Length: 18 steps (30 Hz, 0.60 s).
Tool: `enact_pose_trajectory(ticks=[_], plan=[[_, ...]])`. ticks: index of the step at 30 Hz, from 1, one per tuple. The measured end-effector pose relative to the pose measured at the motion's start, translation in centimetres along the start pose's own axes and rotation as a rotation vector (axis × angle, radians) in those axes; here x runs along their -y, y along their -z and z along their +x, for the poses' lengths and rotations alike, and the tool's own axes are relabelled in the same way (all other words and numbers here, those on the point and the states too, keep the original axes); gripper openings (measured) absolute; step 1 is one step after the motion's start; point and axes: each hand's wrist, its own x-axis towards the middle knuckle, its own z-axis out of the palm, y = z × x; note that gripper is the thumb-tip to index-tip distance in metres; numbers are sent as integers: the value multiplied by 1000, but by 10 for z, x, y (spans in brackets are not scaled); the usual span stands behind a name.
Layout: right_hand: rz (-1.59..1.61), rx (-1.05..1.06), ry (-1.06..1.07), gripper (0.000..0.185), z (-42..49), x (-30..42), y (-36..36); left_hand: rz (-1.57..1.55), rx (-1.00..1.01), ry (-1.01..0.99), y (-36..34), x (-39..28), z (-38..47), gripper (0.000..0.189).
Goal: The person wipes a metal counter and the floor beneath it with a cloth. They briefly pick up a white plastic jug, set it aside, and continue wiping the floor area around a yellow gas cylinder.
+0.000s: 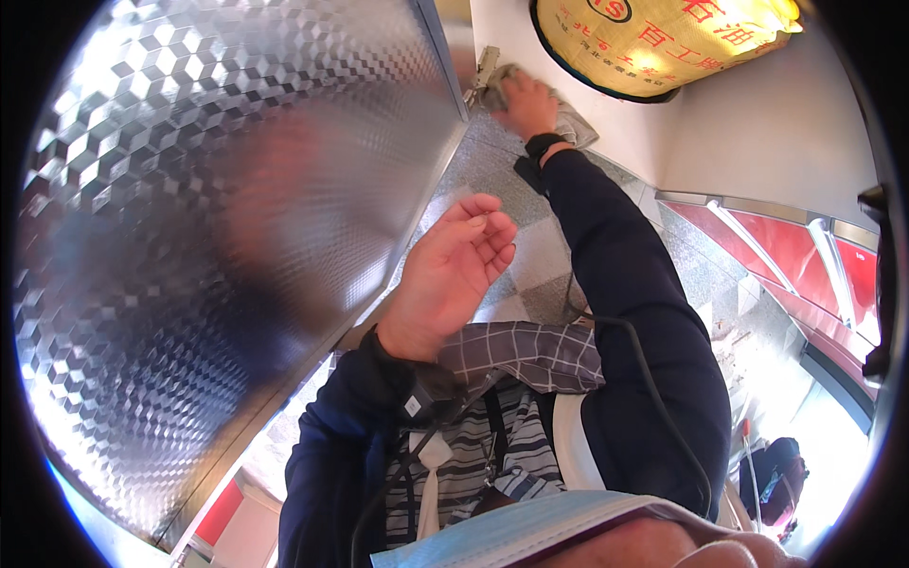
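My right hand (529,106), slightly blurred, reaches forward and presses on a crumpled grey cloth (581,129) at the edge of a white cabinet panel (616,131). Close beside its fingers is a metal cabinet hinge (486,69). My left hand (454,273) hangs in front of my body, palm turned partly up and fingers loosely curled, with nothing visible in it. To its left stands a large door (284,177) faced with silvery cube-patterned metal, which reflects my arm and hand.
A yellow woven sack (660,46) with red writing stands on the cabinet panel at upper right. Red drawer fronts (774,241) with metal handles line the right side. Grey tiled floor (540,248) lies below. A dark cable (650,387) runs along my right arm.
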Motion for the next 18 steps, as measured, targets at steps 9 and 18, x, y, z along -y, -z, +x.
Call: enact_pose_trajectory(ticks=[9, 18], plan=[[452, 257, 305, 28, -144, -45, 17, 5, 97, -15, 9, 11, -5, 19], [579, 133, -387, 43, -219, -177, -6, -3, 118, -42, 10, 10, 0, 22]])
